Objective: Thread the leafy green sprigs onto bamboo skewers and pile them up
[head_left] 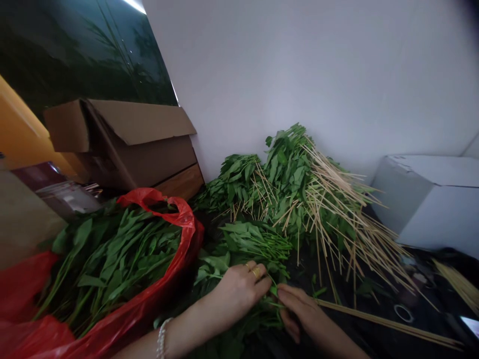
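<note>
My left hand [243,289], with two rings on its fingers and a beaded bracelet at the wrist, is closed over leafy green stems. Close beside it, my right hand [299,309] pinches at the same green stems [274,290] with thumb and fingers. Loose leafy greens [213,269] lie under and around both hands. Just beyond them is a small bunch of greens [258,242], its cut stems pointing right. Several thin wooden skewers [389,321] stretch rightward from beside my right hand. The fingertips are partly hidden by leaves.
A red plastic bag [192,229] full of greens stands open at left. Greens threaded on skewers [295,169] are piled against the white wall [299,65]. A cardboard box [149,154] sits behind the bag, a white box [441,199] at right. A tape-like ring [404,313] lies nearby.
</note>
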`<state>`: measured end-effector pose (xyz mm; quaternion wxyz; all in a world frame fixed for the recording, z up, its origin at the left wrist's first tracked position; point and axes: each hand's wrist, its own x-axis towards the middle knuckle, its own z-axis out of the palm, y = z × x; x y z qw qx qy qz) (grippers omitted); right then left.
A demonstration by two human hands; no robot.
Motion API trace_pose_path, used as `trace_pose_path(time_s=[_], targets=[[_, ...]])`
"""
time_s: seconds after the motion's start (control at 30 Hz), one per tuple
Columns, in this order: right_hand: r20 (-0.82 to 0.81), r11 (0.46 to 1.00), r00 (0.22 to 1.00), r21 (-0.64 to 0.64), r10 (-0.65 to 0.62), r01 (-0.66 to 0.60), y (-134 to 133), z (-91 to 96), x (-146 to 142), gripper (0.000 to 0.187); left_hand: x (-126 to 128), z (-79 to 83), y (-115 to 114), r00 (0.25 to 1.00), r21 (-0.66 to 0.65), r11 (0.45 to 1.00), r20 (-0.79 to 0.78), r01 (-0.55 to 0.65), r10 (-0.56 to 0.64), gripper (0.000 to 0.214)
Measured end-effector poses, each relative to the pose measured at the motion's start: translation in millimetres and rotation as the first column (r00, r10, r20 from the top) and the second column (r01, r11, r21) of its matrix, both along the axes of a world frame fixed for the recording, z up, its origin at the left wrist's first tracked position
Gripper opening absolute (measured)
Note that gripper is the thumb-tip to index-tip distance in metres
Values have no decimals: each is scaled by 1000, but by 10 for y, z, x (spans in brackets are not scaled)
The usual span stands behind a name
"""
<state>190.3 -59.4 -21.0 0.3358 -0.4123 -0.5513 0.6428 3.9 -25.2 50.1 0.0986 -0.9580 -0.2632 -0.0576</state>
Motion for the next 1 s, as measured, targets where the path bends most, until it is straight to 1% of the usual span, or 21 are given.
trace_pose_path(time_s=[0.1,0.17,0.23,0.3,0.37,0.47,0.53,0.63,0.7,0.73,0.77,0.8,0.83,0.87,0.9,0.93,0.97,1.0], targets=[[41,999,999,38,-1,0,-8,78,18,51,-19,-26,9,1000,-26,999,-21,19,-20,13],[83,997,996,73,-29,23,-6,138,56,56,-36,-12,11,998,-37,999,-55,-3,1,15],[119,996,992,81,-46,37,0,173,96,58,-51,14,12,994,-48,998,-104,-33,28,17],[158,995,987,102,-38,22,4,165,122,53,-61,38,16,988,-68,997,-147,-47,37,20],[187,991,982,131,-20,-4,3,118,126,47,-66,55,22,985,-74,996,-167,-42,29,23],[171,994,984,93,42,-59,-5,34,110,43,-71,66,30,987,-38,999,-163,-10,3,22],[148,992,984,69,96,-107,-7,12,96,43,-69,65,29,990,-16,1000,-143,18,-20,20],[164,982,981,141,104,-127,-10,53,83,44,-60,48,23,996,-36,998,-74,48,-51,16],[172,975,981,190,85,-118,-19,108,89,44,-66,42,38,999,-116,993,14,38,-36,12],[174,972,982,207,79,-115,-25,135,98,44,-81,50,57,997,-179,984,83,21,-6,10],[177,969,981,218,80,-118,-31,160,113,44,-109,69,83,983,-252,968,178,-5,51,9],[181,968,980,222,80,-120,-35,179,131,45,-150,103,117,948,-332,943,289,-34,136,10],[182,969,980,218,78,-118,-37,194,151,45,-203,154,154,882,-406,911,404,-64,242,12],[181,971,981,210,74,-112,-34,204,170,45,-263,218,190,784,-476,875,509,-89,357,15],[177,974,982,204,65,-101,-28,210,186,45,-325,292,222,679,-535,838,578,-104,453,17],[170,976,984,201,51,-85,-19,211,196,44,-381,371,244,588,-568,815,622,-118,518,19],[163,976,986,205,34,-68,-7,209,198,43,-427,446,255,549,-604,790,628,-103,552,23],[163,974,986,219,19,-55,5,204,192,42,-459,513,255,527,-640,764,623,-81,578,24]])
